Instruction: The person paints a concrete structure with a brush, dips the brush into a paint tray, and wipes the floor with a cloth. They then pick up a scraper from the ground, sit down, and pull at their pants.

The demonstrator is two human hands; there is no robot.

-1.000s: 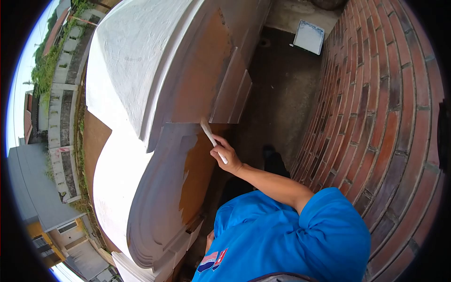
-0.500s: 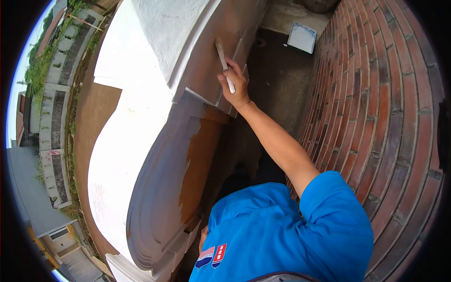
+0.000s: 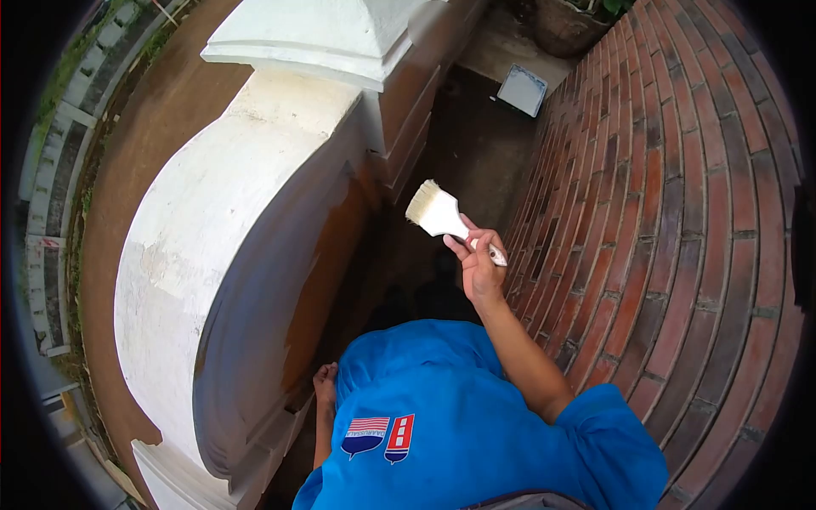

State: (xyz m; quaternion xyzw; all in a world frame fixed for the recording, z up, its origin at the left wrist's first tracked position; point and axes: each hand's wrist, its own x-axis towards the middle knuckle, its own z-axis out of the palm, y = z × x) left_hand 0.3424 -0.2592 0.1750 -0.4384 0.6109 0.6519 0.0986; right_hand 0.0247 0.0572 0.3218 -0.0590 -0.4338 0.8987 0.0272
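Note:
My right hand [image 3: 478, 265] grips the handle of a flat paintbrush [image 3: 437, 212] with white-coated bristles, held in the air between the wall and the brick surface, clear of both. The curved parapet wall [image 3: 221, 238] on the left is painted white on top, while its inner face [image 3: 327, 255] is still partly brown. My left hand [image 3: 325, 379] hangs low beside the wall's base moulding, only partly visible past my blue shirt, with nothing seen in it.
A red brick wall [image 3: 680, 221] runs along the right. A white paint tray [image 3: 522, 89] lies on the dark floor [image 3: 476, 144] at the far end, near a plant pot [image 3: 571, 24]. A white-capped pillar [image 3: 340, 34] stands ahead. A dirt road lies below.
My right hand has pulled the brush off the upper wall face and drawn it back toward me, turning the bristles up. My view has swung so the pillar cap now shows.

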